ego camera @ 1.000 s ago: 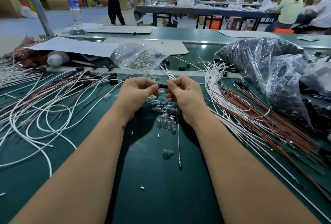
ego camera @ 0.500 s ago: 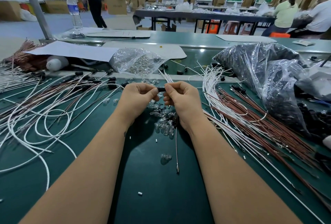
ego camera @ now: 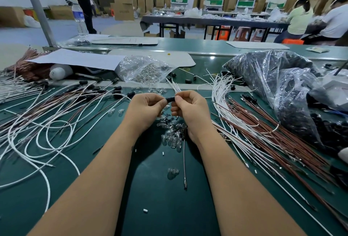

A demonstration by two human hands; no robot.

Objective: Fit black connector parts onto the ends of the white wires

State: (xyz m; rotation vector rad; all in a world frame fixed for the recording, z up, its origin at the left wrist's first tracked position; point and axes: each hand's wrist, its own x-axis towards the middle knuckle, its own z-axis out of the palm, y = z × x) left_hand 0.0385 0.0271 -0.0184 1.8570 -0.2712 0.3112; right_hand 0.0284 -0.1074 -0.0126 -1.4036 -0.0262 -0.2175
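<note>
Now | left hand (ego camera: pixel 146 108) and right hand (ego camera: pixel 190 107) each pinch black connector (ego camera: pixel 170 99) | fitted wires (ego camera: pixel 90 92) far left | bare white wires (ego camera: pixel 222 92) right, many left.

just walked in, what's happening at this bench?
A person is fitting a black connector part, pinched between the left hand and right hand above the green bench. A few white wires stick up behind the right hand. Wires already fitted with connectors lie to the left; bare white and brown wires wait on the right beside a plastic bag of black parts. Small clear bulbs lie under the hands.
</note>
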